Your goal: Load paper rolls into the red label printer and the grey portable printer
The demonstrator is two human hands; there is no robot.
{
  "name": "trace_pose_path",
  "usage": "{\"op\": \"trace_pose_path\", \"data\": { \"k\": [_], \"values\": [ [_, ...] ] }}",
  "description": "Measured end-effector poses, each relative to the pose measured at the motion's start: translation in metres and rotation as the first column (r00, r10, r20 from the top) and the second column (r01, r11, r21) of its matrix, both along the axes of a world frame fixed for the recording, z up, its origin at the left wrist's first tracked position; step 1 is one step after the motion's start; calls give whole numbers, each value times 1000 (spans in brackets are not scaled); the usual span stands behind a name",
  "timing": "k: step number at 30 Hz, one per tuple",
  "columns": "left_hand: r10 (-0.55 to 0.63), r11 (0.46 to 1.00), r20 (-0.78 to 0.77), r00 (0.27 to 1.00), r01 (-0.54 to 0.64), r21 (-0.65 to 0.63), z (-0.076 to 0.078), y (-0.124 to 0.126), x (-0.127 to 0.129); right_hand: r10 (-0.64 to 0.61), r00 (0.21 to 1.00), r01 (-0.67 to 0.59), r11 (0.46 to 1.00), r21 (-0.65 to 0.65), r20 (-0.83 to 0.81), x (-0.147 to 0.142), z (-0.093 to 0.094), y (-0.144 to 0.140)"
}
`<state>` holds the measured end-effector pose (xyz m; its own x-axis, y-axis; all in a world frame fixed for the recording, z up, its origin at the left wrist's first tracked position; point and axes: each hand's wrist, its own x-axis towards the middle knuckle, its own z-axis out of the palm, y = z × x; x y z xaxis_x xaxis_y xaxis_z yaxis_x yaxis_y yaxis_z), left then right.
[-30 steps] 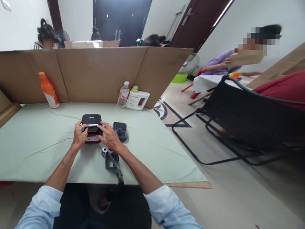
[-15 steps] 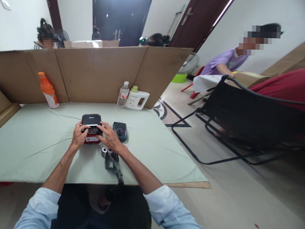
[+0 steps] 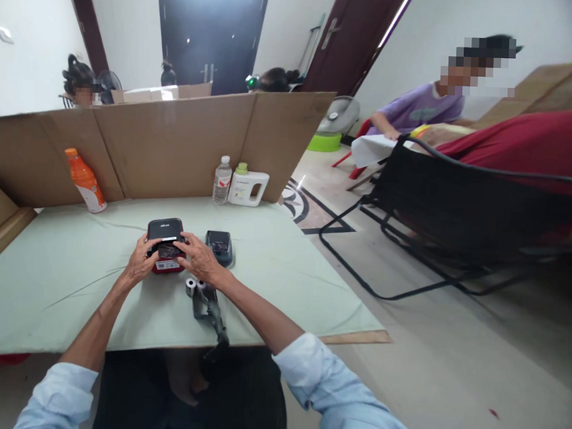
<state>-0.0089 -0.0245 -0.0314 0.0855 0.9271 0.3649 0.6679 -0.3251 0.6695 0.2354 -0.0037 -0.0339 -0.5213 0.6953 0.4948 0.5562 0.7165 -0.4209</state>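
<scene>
On green cloth (image 3: 53,275), fingers (image 3: 150,244) seemingly flank printer (image 3: 165,230).

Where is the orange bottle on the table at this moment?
In the head view, the orange bottle stands far left on the table, against the cardboard wall.

A green-clothed table (image 3: 288,271) carries two small printers (image 3: 165,245), paper rolls (image 3: 190,286), three bottles (image 3: 85,182).

The person wears a pale blue long-sleeved shirt with both sleeves pushed up behind the left hand (image 3: 139,267) and right hand (image 3: 198,264), leaving the forearms bare with no watch or rings showing, over dark trousers seen below the sleeves.
</scene>
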Motion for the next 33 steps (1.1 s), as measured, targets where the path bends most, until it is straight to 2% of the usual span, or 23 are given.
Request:
{"op": "trace_pose_path", "data": {
  "k": [4, 8, 14, 20, 26, 33],
  "values": [
    [-81, 997, -149, 985, 83, 4, 7, 0, -14, 28, 997, -27, 1000, -16, 78, 1, 12, 3],
    [-124, 992, -251, 960, 118, -38, 22, -2, -21, 43, 998, -40, 996, -74, 42, 3, 12, -1],
    [-85, 994, -167, 982, 73, -77, 30, -10, -17, 37, 990, -56, 988, -141, -137, 4, -1, -13],
    [-68, 997, -115, 991, 62, -53, 28, -11, -17, 5, 974, -59, 971, -231, -228, 6, 4, -17],
    [-37, 991, -116, 993, 21, -132, 19, -12, -14, -20, 978, -68, 913, -402, -210, 5, 9, -18],
    [-19, 992, -25, 1000, 16, -125, 1, -12, -3, -2, 982, -75, 917, -393, -191, 3, 8, -18]
  ]
}}
